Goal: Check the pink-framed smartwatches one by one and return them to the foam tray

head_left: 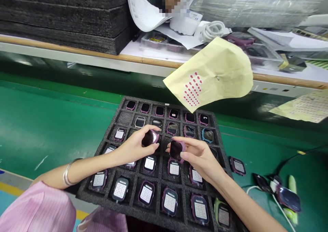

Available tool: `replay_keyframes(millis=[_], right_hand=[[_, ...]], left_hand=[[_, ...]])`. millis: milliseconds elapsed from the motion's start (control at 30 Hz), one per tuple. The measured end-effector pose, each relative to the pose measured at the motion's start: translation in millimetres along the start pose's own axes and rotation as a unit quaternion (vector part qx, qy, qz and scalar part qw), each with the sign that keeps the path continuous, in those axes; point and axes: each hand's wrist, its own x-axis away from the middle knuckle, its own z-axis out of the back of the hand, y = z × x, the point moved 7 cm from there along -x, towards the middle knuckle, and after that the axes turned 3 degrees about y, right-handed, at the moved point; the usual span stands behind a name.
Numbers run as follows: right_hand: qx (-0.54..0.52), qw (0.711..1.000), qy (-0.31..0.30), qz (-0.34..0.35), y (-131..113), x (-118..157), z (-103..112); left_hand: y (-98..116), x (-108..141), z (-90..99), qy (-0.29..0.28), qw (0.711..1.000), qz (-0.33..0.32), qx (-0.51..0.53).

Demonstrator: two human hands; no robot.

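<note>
Fingers of the left hand (133,146) pinch a purple watch (150,138), its dark screen tilted up. Just right of it, the right hand (202,157) clamps its fingers on a second watch (176,149). Both hover over a black foam tray (123,117) of watches, below a yellow sticker sheet (217,71). Right of the fingers, loose watches (237,165) lie on the green surface (46,122).

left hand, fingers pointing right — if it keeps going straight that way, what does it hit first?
Most likely the watch module held in the right hand. The left hand, itself holding a watch module, points across the foam tray toward it, with only a small gap between. Depth is unclear, so it might pass just behind.
</note>
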Motion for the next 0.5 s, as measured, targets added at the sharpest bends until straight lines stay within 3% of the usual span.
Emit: replay_keyframes(millis=[133, 300, 433, 500], right_hand=[[-0.018, 1.000, -0.003, -0.005, -3.2, -1.4, -3.2], [0.002, 0.999, 0.040, -0.029, -1.3, 1.4, 3.2], [0.045, 0.994, 0.092, -0.037, 12.0, 1.9, 32.4], [0.110, 0.988, 0.106, 0.006, 10.5, -13.3, 48.5]], left_hand=[[1.1, -0.3, -2.0, 0.000, 1.000, -0.021, 0.007], [5.5, -4.3, -0.8, 0.005, 0.998, -0.057, -0.016], [11.1, -8.8, 4.6, 0.017, 0.997, -0.073, -0.023], [13.3, -11.9, 9.8, 0.035, 0.996, -0.081, -0.024]])
